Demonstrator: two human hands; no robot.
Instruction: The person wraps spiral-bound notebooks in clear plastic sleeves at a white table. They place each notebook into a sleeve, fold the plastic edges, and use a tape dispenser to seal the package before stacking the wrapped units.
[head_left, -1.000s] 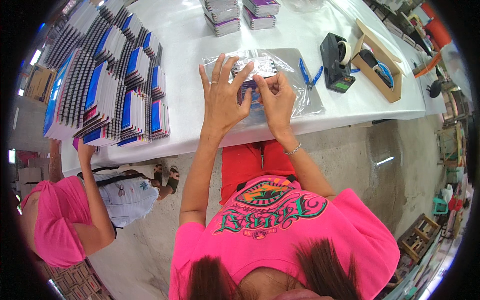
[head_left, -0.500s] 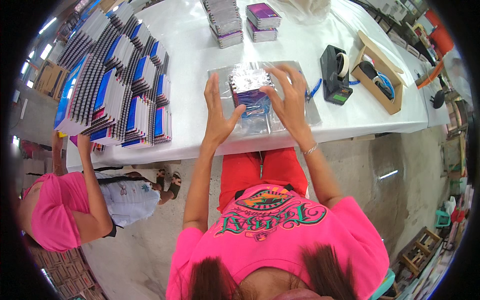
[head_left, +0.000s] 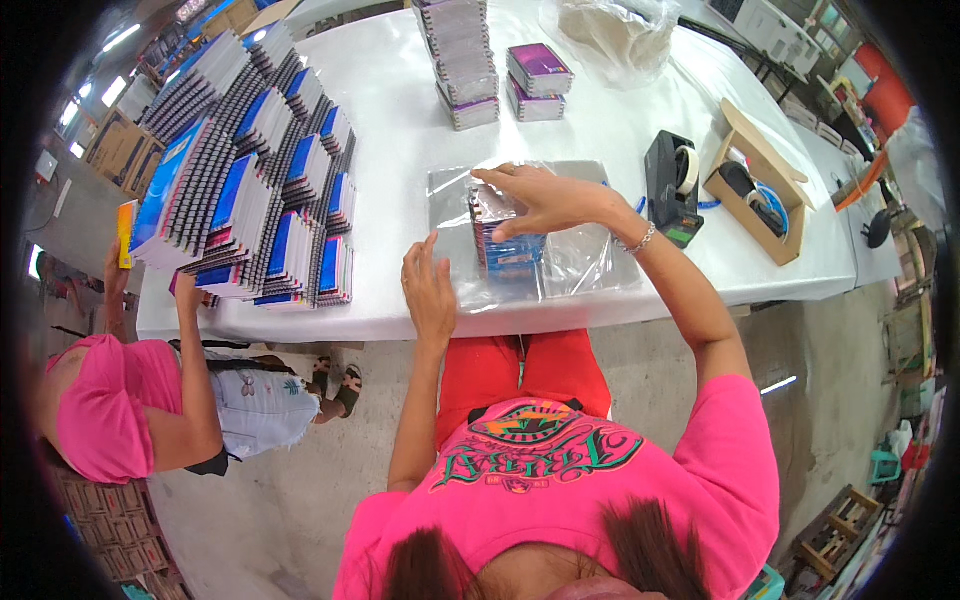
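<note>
A small stack of spiral-bound notebooks (head_left: 512, 256) with blue and purple colouring lies on clear plastic sheets (head_left: 592, 268) in front of me. Reaching across its top from the right is my right hand (head_left: 556, 204), fingers stretched to the left over the plastic and thumb apart; it hides part of the stack. My left hand (head_left: 430, 294) is at the near left corner of the sheets, its fingers extended and nothing seen in it. Plastic film covers at least part of the notebooks.
Tall piles of spiral notebooks (head_left: 262, 215) fill the table's left side. Wrapped stacks (head_left: 462, 60) and two purple notebooks (head_left: 540, 72) stand at the back. A black tape dispenser (head_left: 668, 190) and a cardboard box (head_left: 752, 200) sit right. Another person (head_left: 120, 405) works at left.
My right hand has swung left across the top of the notebook stack. The left hand has drawn back from the stack toward the table's near edge. The whole view has shifted slightly.
</note>
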